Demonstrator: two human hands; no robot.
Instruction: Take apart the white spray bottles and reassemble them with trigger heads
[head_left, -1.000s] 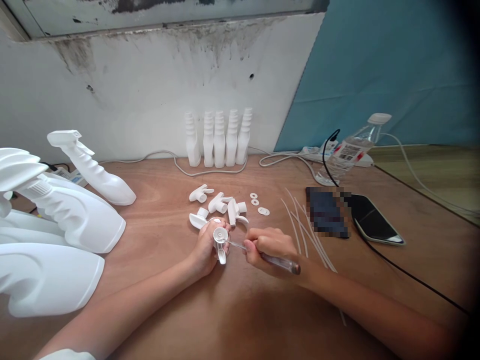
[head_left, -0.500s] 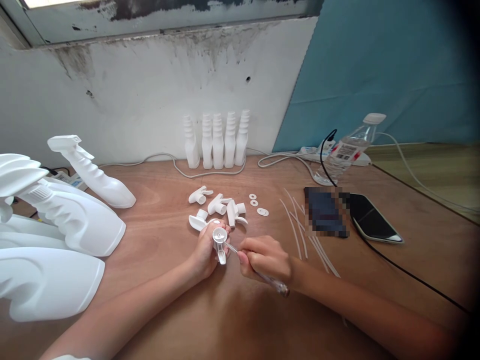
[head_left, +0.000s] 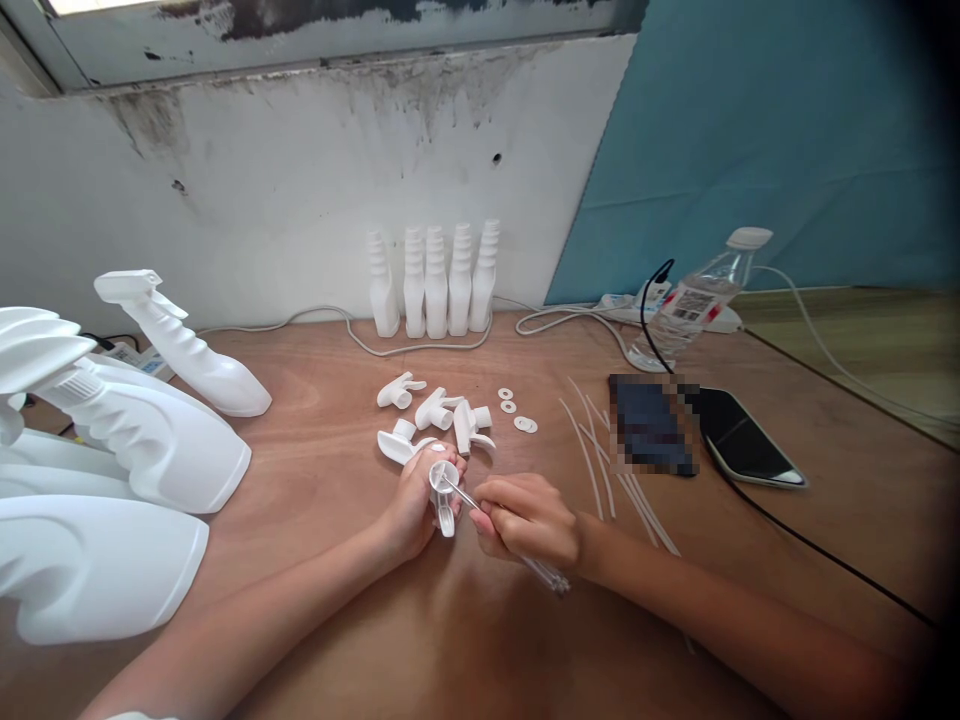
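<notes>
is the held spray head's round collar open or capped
Open: the left hand holds the spray head, hollow toward the camera, and the tool in the right hand reaches inside.

No readable text or numbers.

The white spray head (head_left: 445, 497) is tilted, its round open collar facing the viewer, trigger below. The slim, clear-handled tool (head_left: 547, 575) slants up leftward, its metal shaft reaching into the collar.
</notes>
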